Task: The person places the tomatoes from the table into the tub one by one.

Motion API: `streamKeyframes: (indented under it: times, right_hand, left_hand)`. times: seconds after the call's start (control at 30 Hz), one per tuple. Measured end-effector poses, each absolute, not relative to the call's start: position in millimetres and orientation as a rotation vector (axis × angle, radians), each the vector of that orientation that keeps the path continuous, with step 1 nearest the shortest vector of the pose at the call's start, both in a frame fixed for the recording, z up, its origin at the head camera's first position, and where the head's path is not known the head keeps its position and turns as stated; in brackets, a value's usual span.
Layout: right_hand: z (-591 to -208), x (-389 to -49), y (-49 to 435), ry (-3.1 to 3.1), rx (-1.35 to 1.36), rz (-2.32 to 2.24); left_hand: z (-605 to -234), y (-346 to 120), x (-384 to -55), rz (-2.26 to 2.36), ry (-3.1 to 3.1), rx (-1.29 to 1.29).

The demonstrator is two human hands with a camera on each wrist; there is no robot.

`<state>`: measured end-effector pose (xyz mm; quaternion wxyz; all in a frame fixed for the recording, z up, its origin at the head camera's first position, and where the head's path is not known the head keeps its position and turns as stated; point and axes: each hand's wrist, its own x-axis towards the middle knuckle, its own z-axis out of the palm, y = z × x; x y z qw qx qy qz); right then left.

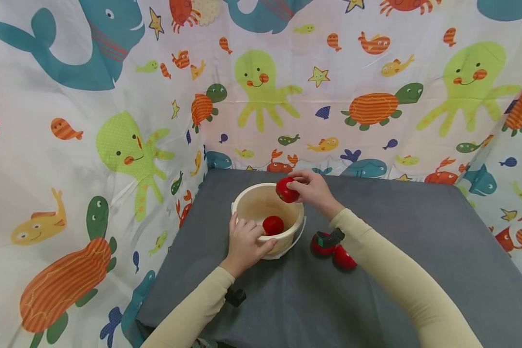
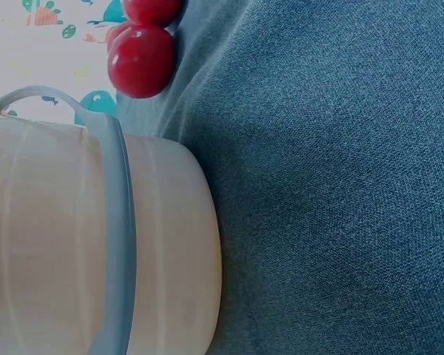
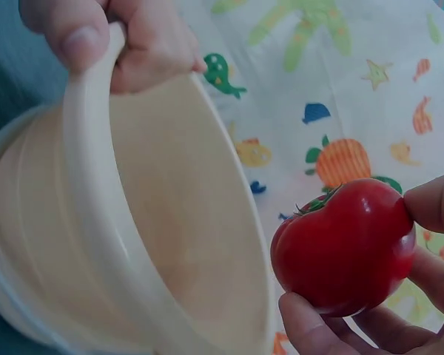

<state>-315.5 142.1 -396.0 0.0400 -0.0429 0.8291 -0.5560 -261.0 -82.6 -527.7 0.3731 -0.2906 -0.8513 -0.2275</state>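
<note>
A cream plastic bucket [image 1: 267, 193] stands upright on the grey cloth, its thin handle [image 2: 118, 222] hanging down outside. Over its near rim, my left hand [image 1: 245, 244] grips with the thumb outside and fingers inside. A red tomato [image 3: 344, 248] with a green stem is pinched between the thumb and fingers of my right hand [image 1: 314, 191], just above the bucket's far right rim. Inside the bucket lies another red tomato [image 1: 273, 225]. Two more, a tomato [image 1: 321, 245] and a nearer tomato [image 1: 344, 258], rest side by side right of the bucket, partly under my right forearm.
Dark grey cloth [image 1: 417, 232] covers the table. A white curtain [image 1: 287, 140] printed with sea animals hangs along the back and both sides. Black wrist cameras are strapped on each arm, the left wrist camera [image 1: 236, 296] low over the cloth.
</note>
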Motion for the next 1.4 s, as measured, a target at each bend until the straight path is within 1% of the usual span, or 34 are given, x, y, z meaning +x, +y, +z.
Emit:
streamKeyframes:
  times: [0.2, 0.47, 0.83, 1.17, 1.4]
  right_hand:
    - [-404, -314, 119, 2.524, -0.160, -1.696]
    - [-421, -317, 101, 2.513, -0.140, -1.695]
    - [-439, -318, 93, 2.540, -0.071, -1.611]
    - [-442, -320, 89, 2.560, -0.094, -1.516]
    - [-443, -320, 87, 2.619, -0.180, -1.371]
  left_hand:
    - [-527, -83, -261, -0.579, -2.196, -0.748]
    - [-529, -83, -262, -0.568, -2.169, -0.753]
    - [-529, -81, -263, -0.554, -2.166, -0.757]
    - [-530, -81, -262, -0.555, -2.184, -0.742]
    - [-532, -82, -263, -0.559, -2.192, -0.734]
